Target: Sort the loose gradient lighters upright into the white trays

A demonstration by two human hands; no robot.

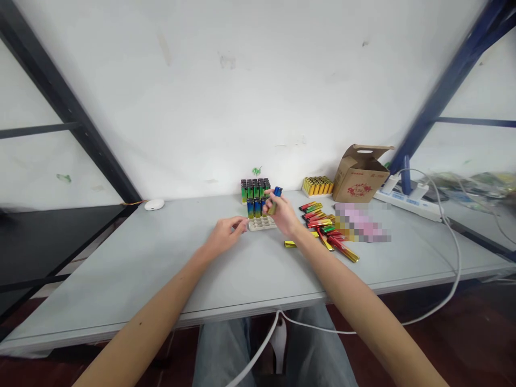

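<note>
My right hand (283, 214) is closed on a blue-and-gold lighter (277, 192), held upright above a pale tray with round holes (258, 224). Several blue lighters (253, 207) stand in the tray's back part, while its front holes are bare. Behind them stands a block of green-and-black lighters (252, 188). My left hand (228, 232) rests by the tray's left edge, its fingers curled and the fingertips near the rim; whether they pinch anything is too small to tell. To the right of my right hand lies a loose pile of red, gold and green lighters (320, 221).
A tray of yellow lighters (317, 186) stands by the wall beside an open cardboard box (358, 180). Farther right are a white power strip (411, 203) and a white cable (458, 258). A white case (154, 204) lies at the table's back left.
</note>
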